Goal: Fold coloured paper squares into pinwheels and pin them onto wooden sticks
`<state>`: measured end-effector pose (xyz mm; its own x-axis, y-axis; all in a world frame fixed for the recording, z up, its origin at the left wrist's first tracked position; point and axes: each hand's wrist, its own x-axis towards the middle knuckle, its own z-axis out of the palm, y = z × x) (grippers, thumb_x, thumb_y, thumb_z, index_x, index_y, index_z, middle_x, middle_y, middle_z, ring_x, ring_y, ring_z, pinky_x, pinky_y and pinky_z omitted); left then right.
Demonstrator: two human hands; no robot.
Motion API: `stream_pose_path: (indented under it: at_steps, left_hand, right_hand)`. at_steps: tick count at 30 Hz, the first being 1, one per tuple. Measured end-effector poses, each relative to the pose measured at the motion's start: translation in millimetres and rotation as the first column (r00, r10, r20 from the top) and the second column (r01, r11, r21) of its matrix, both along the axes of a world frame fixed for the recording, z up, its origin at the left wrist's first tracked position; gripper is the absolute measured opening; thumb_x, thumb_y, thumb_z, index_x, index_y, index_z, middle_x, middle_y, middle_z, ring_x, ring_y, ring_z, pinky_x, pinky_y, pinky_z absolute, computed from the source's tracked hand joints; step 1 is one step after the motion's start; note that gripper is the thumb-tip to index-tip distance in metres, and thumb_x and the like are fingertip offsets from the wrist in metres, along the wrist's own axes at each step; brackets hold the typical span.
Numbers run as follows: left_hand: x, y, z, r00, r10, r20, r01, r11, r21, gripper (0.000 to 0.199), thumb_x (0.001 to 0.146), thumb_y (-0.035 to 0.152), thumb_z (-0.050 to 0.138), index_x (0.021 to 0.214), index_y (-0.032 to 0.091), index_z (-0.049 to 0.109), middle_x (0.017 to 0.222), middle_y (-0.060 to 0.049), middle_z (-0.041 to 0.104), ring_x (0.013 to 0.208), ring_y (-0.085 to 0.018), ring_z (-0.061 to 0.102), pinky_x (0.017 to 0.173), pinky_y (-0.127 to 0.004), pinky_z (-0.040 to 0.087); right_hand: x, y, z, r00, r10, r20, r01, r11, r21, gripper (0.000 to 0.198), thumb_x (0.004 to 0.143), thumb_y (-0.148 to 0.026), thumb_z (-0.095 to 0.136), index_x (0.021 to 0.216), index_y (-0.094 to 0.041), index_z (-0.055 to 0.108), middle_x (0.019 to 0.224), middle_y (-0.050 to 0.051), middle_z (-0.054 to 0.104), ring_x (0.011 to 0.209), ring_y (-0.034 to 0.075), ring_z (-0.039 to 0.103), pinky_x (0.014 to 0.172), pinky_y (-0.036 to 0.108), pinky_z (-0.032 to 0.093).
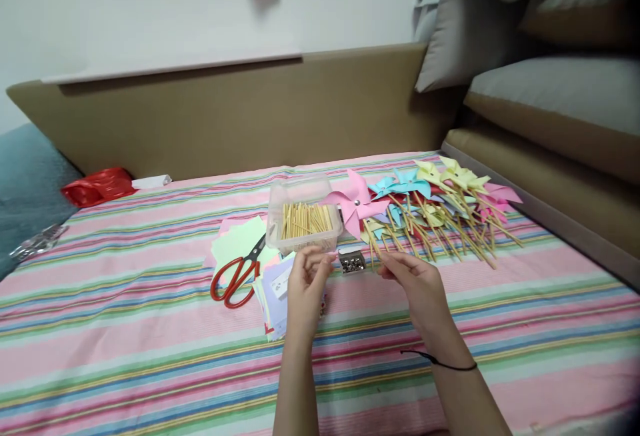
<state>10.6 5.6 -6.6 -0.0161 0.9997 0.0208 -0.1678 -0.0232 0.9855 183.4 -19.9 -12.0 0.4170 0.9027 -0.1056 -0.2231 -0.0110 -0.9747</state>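
Observation:
A pink paper pinwheel [357, 204] with a silver pin at its centre stands up on a thin wooden stick. My right hand [413, 279], a dark cord round its wrist, pinches the lower end of that stick. My left hand [307, 276] hovers beside a small box of metal pins [353, 263], its fingers curled and thumb tip close to the index finger. Whatever the left fingertips hold, if anything, is too small to make out. Just behind this hand is a clear plastic container [274, 223] of short wooden sticks [306, 220].
Red-handled scissors [235, 283] lie on coloured paper sheets [274, 296] at the left. Several finished pinwheels [440, 189] are piled to the right. A red plastic bag [100, 186] lies far left on the striped cloth [150, 329]. Cushions [555, 96] border the right side.

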Motion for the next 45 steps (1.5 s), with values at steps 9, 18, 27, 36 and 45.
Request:
stream_pose_path:
  at_steps: [9,18,27,36,45]
  left_hand:
    - [1,9,-4.7,0.995,-0.04,-0.092,0.037,0.999,-0.035,0.034,0.074,0.04,0.067,0.096,0.017,0.054,0.081,-0.005,0.07,0.077,-0.018,0.064,0.073,-0.029,0.046]
    - [3,15,-8.4,0.996,-0.073,-0.058,0.071,0.997,-0.035,0.038,0.073,0.043,0.068,0.096,0.017,0.054,0.083,-0.007,0.071,0.079,-0.019,0.064,0.077,-0.032,0.047]
    - [2,15,-5.1,0.996,-0.067,-0.065,0.065,0.997,-0.029,0.036,0.074,0.041,0.067,0.096,0.016,0.053,0.081,-0.005,0.07,0.074,-0.016,0.063,0.074,-0.03,0.046]
    - [-2,14,-6.8,1.0,0.015,-0.023,-0.015,1.0,0.0,0.033,0.073,0.038,0.068,0.094,0.016,0.055,0.077,-0.005,0.07,0.073,-0.017,0.064,0.074,-0.031,0.048]
    - [-21,1,7.6,0.943,0.33,0.033,-0.332,0.941,0.062,0.023,0.077,0.035,0.065,0.087,0.016,0.056,0.075,-0.003,0.07,0.063,-0.013,0.063,0.065,-0.026,0.049]
  right_hand:
    - [82,22,17,0.952,-0.306,-0.01,0.306,0.948,0.086,0.03,0.05,-0.038,0.084,0.064,-0.016,0.07,0.054,0.0,0.062,0.05,0.009,0.052,0.046,0.021,0.043]
    - [143,78,30,0.956,-0.257,0.141,0.271,0.959,-0.084,0.023,0.054,-0.022,0.081,0.053,-0.013,0.06,0.046,-0.001,0.057,0.035,0.004,0.039,0.028,0.015,0.026]
    - [143,79,27,0.946,-0.222,0.238,0.261,0.954,-0.147,0.029,0.055,-0.019,0.082,0.047,-0.013,0.055,0.042,0.0,0.055,0.033,0.004,0.039,0.029,0.016,0.027]
    - [110,31,49,0.914,-0.321,0.248,0.326,0.945,0.025,0.03,0.053,-0.037,0.084,0.053,-0.015,0.064,0.045,-0.002,0.056,0.039,0.007,0.044,0.036,0.019,0.035]
    - [-2,8,4,0.971,0.062,0.233,-0.073,0.997,0.04,0.028,0.07,-0.045,0.073,0.067,-0.017,0.07,0.056,0.004,0.068,0.05,0.015,0.06,0.052,0.027,0.051]
